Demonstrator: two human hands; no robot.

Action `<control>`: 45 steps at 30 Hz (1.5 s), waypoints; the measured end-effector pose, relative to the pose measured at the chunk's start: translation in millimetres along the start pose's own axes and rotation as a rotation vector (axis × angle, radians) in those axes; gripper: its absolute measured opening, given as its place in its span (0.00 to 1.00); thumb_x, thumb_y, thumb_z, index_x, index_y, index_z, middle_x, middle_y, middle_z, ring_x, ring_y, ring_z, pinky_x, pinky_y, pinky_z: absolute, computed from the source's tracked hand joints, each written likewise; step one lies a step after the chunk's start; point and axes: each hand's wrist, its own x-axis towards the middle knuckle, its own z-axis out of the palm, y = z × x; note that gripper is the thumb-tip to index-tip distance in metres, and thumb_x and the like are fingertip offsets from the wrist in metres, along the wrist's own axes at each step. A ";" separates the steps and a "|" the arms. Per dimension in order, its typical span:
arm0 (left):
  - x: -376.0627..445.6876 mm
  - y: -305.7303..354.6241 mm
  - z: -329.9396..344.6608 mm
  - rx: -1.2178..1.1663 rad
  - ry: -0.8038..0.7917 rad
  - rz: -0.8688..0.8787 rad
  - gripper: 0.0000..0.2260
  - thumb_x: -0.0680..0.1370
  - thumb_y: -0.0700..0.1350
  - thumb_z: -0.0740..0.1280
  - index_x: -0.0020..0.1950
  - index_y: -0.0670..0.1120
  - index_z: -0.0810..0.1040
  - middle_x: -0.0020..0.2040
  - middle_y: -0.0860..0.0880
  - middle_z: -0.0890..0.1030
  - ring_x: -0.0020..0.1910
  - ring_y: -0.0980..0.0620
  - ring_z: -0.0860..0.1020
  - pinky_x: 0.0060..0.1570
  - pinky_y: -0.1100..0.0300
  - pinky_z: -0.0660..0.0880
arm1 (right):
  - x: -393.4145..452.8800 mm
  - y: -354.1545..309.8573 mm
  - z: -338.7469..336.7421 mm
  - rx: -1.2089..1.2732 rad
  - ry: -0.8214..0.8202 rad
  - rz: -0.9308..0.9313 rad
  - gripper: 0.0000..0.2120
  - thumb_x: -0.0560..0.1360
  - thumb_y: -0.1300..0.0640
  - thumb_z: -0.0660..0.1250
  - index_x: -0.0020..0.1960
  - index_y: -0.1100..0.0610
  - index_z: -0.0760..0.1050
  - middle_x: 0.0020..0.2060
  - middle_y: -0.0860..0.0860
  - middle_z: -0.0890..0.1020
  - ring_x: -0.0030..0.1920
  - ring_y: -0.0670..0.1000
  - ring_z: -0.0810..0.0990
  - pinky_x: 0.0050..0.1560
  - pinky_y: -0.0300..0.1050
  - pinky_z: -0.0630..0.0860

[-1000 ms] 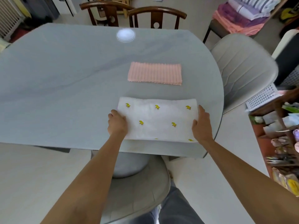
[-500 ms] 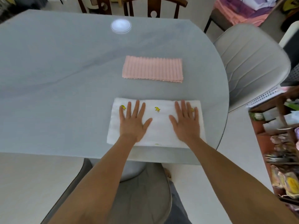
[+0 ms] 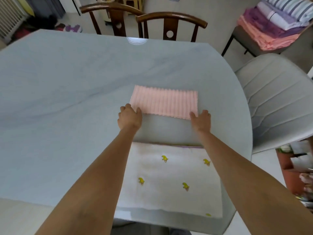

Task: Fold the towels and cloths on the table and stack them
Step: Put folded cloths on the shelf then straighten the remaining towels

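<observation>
Both arms reach forward over the pale grey tabletop (image 3: 67,102). Left hand (image 3: 129,118) grips the near left corner of the folded pink ribbed cloth (image 3: 164,101), thumb on top, fingers curled at the edge. Right hand (image 3: 201,121) grips the near right corner the same way, thumb on the cloth. The pink cloth lies flat mid-table, long side facing the person. Folded white towel with small yellow prints (image 3: 171,180) lies nearer, at the tabletop's front edge, under the forearms; a thin purple strip shows along its far edge. Two dark wooden chairs (image 3: 171,24) at the far side, grey padded chair (image 3: 274,99) at right. Stack of folded linens (image 3: 271,26) on a seat, top right.
</observation>
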 end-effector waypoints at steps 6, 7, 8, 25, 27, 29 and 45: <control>61.5 14.7 25.1 0.029 -0.059 -0.068 0.29 0.80 0.52 0.60 0.76 0.42 0.53 0.70 0.39 0.66 0.68 0.38 0.66 0.63 0.46 0.66 | 56.2 -27.8 21.2 -0.080 0.054 0.067 0.28 0.76 0.50 0.66 0.67 0.66 0.63 0.66 0.62 0.67 0.66 0.62 0.67 0.61 0.53 0.67; 68.9 17.0 29.3 0.019 -0.056 -0.075 0.31 0.80 0.52 0.60 0.77 0.42 0.52 0.70 0.39 0.66 0.68 0.38 0.66 0.63 0.46 0.66 | 60.7 -32.4 26.1 -0.081 0.056 0.075 0.28 0.75 0.50 0.67 0.67 0.66 0.63 0.66 0.62 0.67 0.66 0.61 0.67 0.60 0.54 0.68; 75.5 20.1 32.5 0.008 -0.040 -0.082 0.31 0.79 0.52 0.61 0.76 0.41 0.52 0.70 0.39 0.66 0.68 0.38 0.66 0.63 0.46 0.66 | 64.7 -37.1 31.2 -0.083 0.055 0.081 0.29 0.75 0.50 0.67 0.67 0.65 0.63 0.65 0.61 0.68 0.66 0.61 0.68 0.60 0.54 0.69; 48.7 34.5 5.1 -0.641 -0.040 0.062 0.10 0.78 0.45 0.66 0.56 0.42 0.77 0.47 0.48 0.79 0.47 0.49 0.77 0.47 0.57 0.74 | 27.0 -10.0 1.5 0.307 -0.012 0.008 0.25 0.72 0.64 0.67 0.67 0.65 0.66 0.63 0.61 0.74 0.63 0.59 0.74 0.64 0.52 0.70; 28.7 29.1 -7.2 -0.681 -0.012 0.083 0.06 0.78 0.45 0.66 0.52 0.44 0.76 0.46 0.48 0.79 0.45 0.49 0.77 0.46 0.57 0.74 | 5.1 -13.0 -15.8 0.395 0.054 -0.014 0.19 0.74 0.61 0.67 0.63 0.66 0.69 0.59 0.60 0.77 0.58 0.57 0.77 0.59 0.48 0.73; 5.5 19.5 -18.7 -0.704 -0.007 0.083 0.05 0.78 0.45 0.65 0.51 0.45 0.76 0.46 0.49 0.79 0.45 0.49 0.77 0.47 0.56 0.74 | -20.7 -14.2 -33.1 0.487 0.105 -0.053 0.14 0.76 0.60 0.65 0.59 0.65 0.71 0.54 0.60 0.78 0.53 0.54 0.77 0.52 0.42 0.73; -158.1 -100.5 -23.3 -0.449 -0.004 0.080 0.08 0.80 0.47 0.62 0.47 0.42 0.73 0.37 0.50 0.75 0.40 0.48 0.74 0.35 0.60 0.69 | -182.6 82.6 -46.1 0.455 0.003 -0.011 0.07 0.78 0.59 0.64 0.52 0.60 0.69 0.46 0.54 0.74 0.42 0.52 0.74 0.36 0.39 0.68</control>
